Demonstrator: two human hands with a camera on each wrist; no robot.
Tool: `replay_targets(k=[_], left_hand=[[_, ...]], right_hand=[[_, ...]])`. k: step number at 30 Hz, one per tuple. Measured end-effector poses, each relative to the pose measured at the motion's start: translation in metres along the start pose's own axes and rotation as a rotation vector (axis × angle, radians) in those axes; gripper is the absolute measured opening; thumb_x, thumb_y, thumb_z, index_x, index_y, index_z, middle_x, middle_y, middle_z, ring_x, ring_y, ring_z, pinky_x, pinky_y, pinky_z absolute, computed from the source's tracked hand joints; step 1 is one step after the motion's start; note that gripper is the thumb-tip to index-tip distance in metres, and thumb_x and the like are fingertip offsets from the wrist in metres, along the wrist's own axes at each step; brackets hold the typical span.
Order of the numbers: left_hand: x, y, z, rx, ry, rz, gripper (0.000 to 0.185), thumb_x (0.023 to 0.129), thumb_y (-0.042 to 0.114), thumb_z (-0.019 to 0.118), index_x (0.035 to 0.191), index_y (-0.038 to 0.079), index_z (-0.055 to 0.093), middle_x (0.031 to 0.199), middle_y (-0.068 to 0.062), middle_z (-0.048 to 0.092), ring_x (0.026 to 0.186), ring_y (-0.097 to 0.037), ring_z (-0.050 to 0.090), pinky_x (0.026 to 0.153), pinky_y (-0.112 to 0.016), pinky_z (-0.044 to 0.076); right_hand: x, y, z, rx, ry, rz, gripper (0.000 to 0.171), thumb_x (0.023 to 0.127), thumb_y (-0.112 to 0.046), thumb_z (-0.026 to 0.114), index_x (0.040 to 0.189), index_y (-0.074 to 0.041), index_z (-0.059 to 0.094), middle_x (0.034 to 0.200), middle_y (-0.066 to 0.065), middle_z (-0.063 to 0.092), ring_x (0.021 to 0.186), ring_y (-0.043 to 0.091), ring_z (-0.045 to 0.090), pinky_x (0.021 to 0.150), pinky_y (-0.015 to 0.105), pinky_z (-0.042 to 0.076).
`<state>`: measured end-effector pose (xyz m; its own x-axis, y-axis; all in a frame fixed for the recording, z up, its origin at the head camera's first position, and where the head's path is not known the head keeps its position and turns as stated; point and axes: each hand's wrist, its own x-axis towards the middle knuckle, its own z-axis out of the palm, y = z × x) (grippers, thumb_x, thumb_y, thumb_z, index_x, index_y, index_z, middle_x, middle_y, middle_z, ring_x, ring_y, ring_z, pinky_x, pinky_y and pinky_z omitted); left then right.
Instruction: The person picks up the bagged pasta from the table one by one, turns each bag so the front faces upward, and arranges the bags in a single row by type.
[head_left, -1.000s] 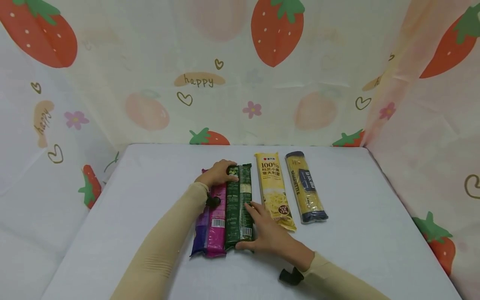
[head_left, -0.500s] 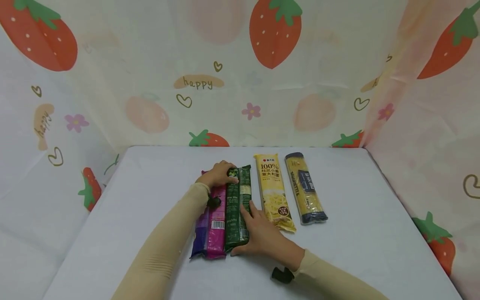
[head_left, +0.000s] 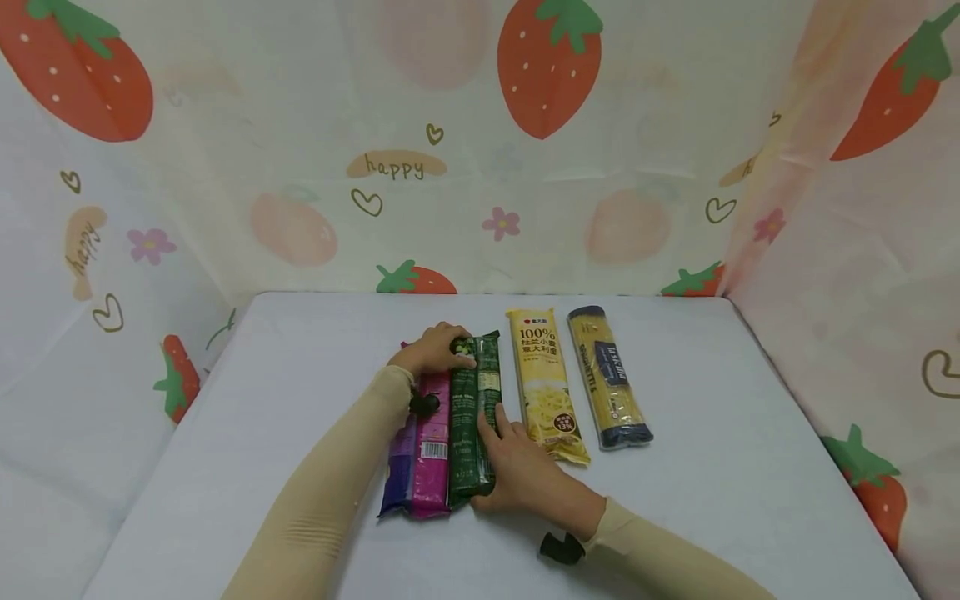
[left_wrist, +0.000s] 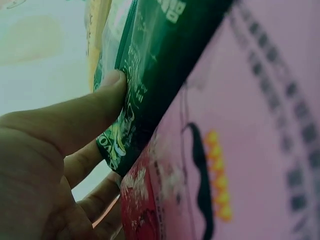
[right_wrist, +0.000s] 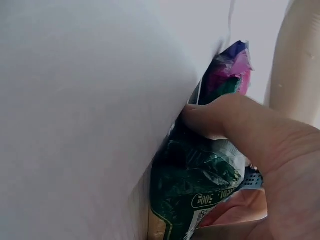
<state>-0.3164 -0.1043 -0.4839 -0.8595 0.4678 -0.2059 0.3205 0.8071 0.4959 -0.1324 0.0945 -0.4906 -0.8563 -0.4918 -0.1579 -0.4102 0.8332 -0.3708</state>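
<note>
Green pasta packet (head_left: 475,417): lies lengthwise on the white table (head_left: 712,500), third in a row of long packets, its left edge against the magenta packet (head_left: 431,450) and apart from the yellow packet (head_left: 543,383) on its right.
Handling: probably light but rigid along its length, since dry noodles inside would snap if bent; the glossy film looks slippery. Taking it at both ends, or along the long sides, seems safest.
Left hand (head_left: 433,350): curled over the far end of the green packet, thumb (left_wrist: 95,107) pressed to its printed face in the left wrist view, fingers tucked beneath the end.
Right hand (head_left: 525,475): at the near end, thumb (right_wrist: 215,120) hooked under the packet's bottom edge against the table, fingers laid along its right side; a narrow grip on the packet.
Neighbours: a purple packet (head_left: 397,467) sits left of the magenta one; a blue-labelled spaghetti packet (head_left: 609,379) lies furthest right.
Surroundings: strawberry-print cloth (head_left: 480,150) hangs behind and on both sides.
</note>
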Motion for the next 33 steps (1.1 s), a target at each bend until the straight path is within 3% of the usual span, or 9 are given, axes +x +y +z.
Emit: replay_targets(k=[9, 18, 24, 33], left_hand=[[0.000, -0.002, 0.000, -0.099, 0.005, -0.022, 0.065, 0.104, 0.037, 0.074, 0.158, 0.009, 0.052, 0.165, -0.028, 0.033, 0.155, -0.049, 0.029, 0.122, -0.065, 0.034], [0.000, -0.002, -0.002, -0.200, 0.011, 0.003, 0.066, 0.103, 0.040, 0.073, 0.159, 0.013, 0.049, 0.165, -0.022, 0.044, 0.154, -0.049, 0.034, 0.122, -0.066, 0.034], [-0.003, 0.001, 0.000, -0.231, 0.053, 0.017, 0.061, 0.103, 0.038, 0.072, 0.155, 0.014, 0.053, 0.163, -0.020, 0.048, 0.151, -0.048, 0.040, 0.119, -0.066, 0.038], [-0.002, 0.006, 0.001, -0.299, 0.155, 0.079, 0.053, 0.106, 0.030, 0.070, 0.151, 0.007, 0.055, 0.162, -0.022, 0.046, 0.139, -0.042, 0.055, 0.111, -0.058, 0.049]], right_hand=[[-0.002, 0.005, -0.002, 0.061, -0.018, -0.005, 0.122, 0.077, -0.047, 0.096, 0.169, -0.002, 0.030, 0.172, 0.033, 0.021, 0.149, 0.051, 0.043, 0.109, 0.056, 0.053], [-0.007, 0.010, 0.000, 0.157, 0.037, -0.045, 0.122, 0.074, -0.038, 0.097, 0.168, 0.001, 0.030, 0.171, 0.036, 0.020, 0.149, 0.054, 0.041, 0.110, 0.059, 0.051], [-0.011, 0.011, 0.002, 0.216, 0.059, -0.074, 0.121, 0.074, -0.034, 0.096, 0.167, 0.004, 0.028, 0.170, 0.038, 0.017, 0.151, 0.056, 0.037, 0.112, 0.061, 0.049], [-0.016, 0.015, -0.004, 0.346, 0.063, -0.034, 0.120, 0.078, -0.028, 0.092, 0.172, -0.008, 0.021, 0.177, 0.025, 0.008, 0.157, 0.052, 0.027, 0.115, 0.060, 0.047]])
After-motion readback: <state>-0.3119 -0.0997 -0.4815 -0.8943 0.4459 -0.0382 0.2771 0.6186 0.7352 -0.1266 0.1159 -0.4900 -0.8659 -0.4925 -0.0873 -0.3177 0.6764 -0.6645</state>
